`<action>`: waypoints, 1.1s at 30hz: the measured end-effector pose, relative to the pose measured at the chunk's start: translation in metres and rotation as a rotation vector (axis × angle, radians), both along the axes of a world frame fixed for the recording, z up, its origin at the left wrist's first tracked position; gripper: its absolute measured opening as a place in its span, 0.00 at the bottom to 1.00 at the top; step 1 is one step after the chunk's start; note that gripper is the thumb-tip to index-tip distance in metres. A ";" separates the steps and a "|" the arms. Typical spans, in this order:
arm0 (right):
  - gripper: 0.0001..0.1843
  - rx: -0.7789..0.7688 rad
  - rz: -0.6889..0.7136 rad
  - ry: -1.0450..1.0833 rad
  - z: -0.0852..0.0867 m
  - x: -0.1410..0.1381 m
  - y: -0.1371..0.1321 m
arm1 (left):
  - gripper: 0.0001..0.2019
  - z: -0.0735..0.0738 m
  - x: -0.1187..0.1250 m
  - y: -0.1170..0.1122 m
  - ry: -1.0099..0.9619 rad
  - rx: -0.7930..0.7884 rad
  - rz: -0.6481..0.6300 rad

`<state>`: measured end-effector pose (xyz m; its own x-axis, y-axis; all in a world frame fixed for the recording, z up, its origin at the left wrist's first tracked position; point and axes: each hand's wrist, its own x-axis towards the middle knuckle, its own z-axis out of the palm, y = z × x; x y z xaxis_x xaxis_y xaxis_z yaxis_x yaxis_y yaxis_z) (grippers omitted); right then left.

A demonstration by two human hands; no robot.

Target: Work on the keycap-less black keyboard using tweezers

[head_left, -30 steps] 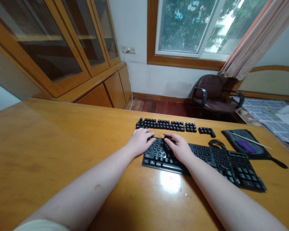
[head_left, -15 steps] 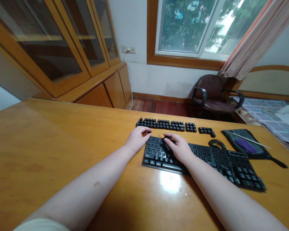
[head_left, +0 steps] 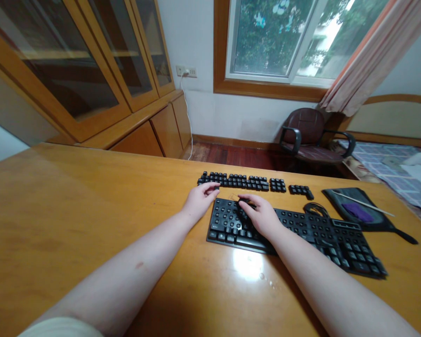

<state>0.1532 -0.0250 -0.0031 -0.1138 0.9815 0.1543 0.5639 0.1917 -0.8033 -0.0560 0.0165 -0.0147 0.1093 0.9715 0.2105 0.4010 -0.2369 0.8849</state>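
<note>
The left hand (head_left: 199,202) is pinching what looks like a dark keycap (head_left: 216,188) between thumb and fingers, beside the loose keycaps (head_left: 237,181), which are lying in grouped rows, apparently so their order is matching the board's. The right hand (head_left: 263,216) is gripping a dark-handled wire puller (head_left: 244,201) over the keyboard (head_left: 293,220), which is resting flat on the table (head_left: 91,210), probably close so each reach is being kept short. The coiled cable (head_left: 315,209) is lying behind it, clear of the keys.
</note>
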 end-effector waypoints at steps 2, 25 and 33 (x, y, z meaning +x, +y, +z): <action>0.15 -0.001 0.000 -0.002 0.000 0.000 0.000 | 0.14 0.000 0.000 0.000 0.053 0.018 0.008; 0.15 -0.010 0.010 -0.010 0.000 0.000 0.000 | 0.13 -0.001 -0.002 -0.001 0.181 0.118 -0.034; 0.15 -0.018 0.012 -0.001 0.001 0.000 -0.001 | 0.12 0.000 -0.003 -0.001 0.164 0.058 -0.047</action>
